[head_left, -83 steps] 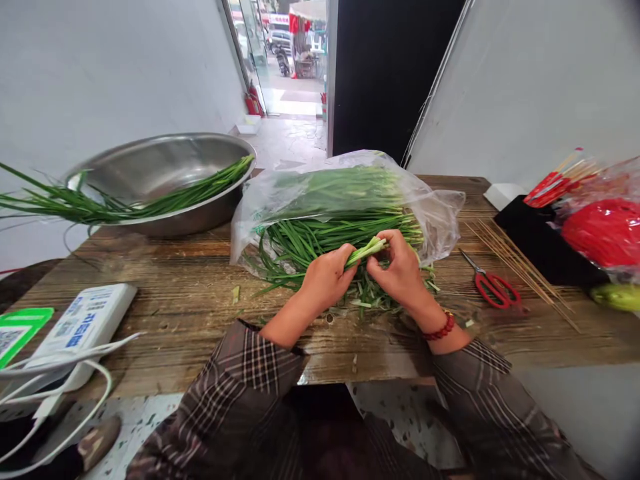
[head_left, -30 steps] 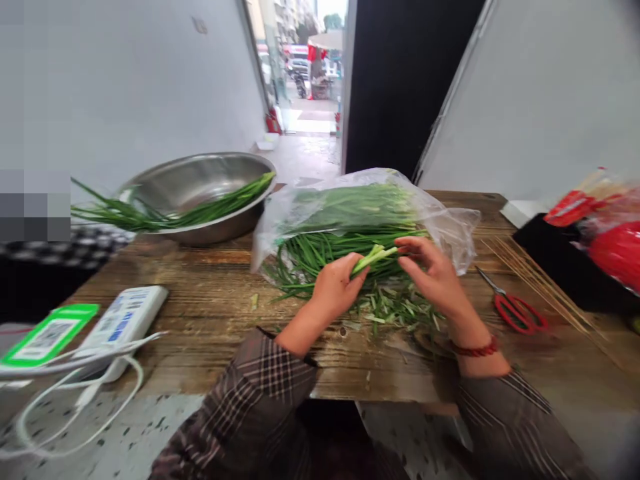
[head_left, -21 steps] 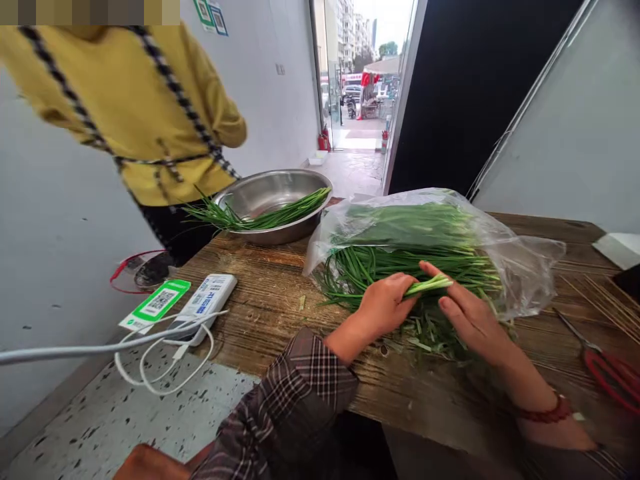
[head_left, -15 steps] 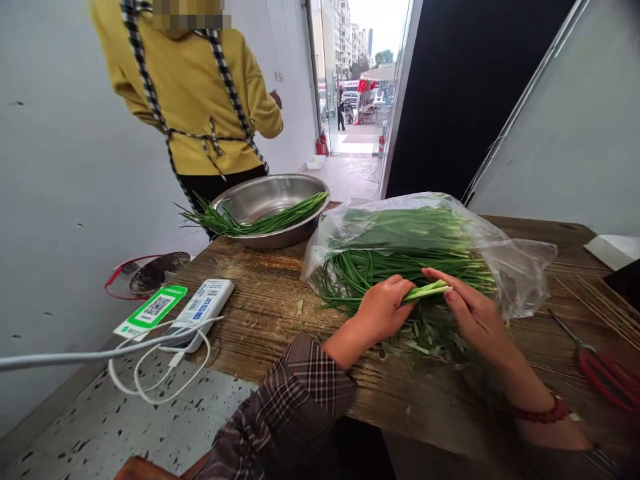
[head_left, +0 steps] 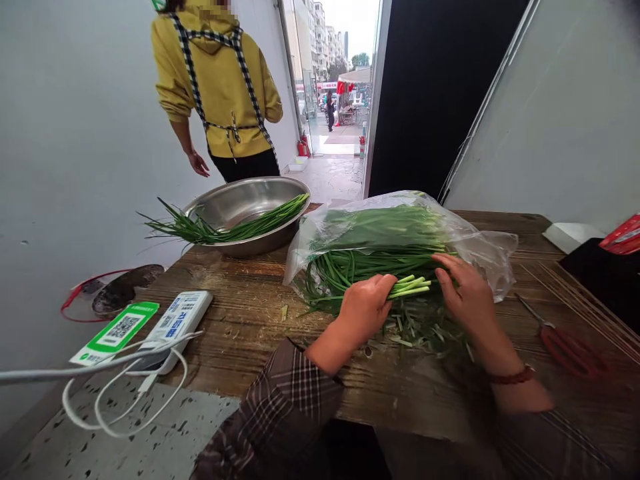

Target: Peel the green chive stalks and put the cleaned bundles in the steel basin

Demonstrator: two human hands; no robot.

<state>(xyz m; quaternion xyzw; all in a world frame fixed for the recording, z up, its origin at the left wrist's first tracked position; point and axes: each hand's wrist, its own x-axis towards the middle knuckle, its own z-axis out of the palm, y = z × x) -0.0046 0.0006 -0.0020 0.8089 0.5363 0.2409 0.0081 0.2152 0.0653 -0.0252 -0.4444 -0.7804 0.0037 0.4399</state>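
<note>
My left hand (head_left: 366, 308) is closed around a small bunch of garlic chives (head_left: 410, 287), its pale stem ends pointing right. Just right of those ends, my right hand (head_left: 465, 293) has its fingers apart and holds nothing; its fingertips are close to the chives in the bag. A clear plastic bag (head_left: 480, 250) lies behind both hands, with a large heap of chives (head_left: 360, 263) showing at its open side. Below the hands, loose leaf trimmings (head_left: 425, 333) are scattered over the wooden table (head_left: 250, 333).
A steel basin (head_left: 225, 200) holding more chives stands at the back left. Red-handled scissors (head_left: 565, 343) and thin sticks (head_left: 590, 310) lie at the right. A white device (head_left: 175, 327), a green QR card (head_left: 117, 333) and cables are at the left. A person in yellow (head_left: 220, 87) is beyond the table.
My right hand has come away from the stem ends and its fingers have opened. The left hand keeps the bunch. The co-worker has lowered an arm and is farther off; the view has shifted.
</note>
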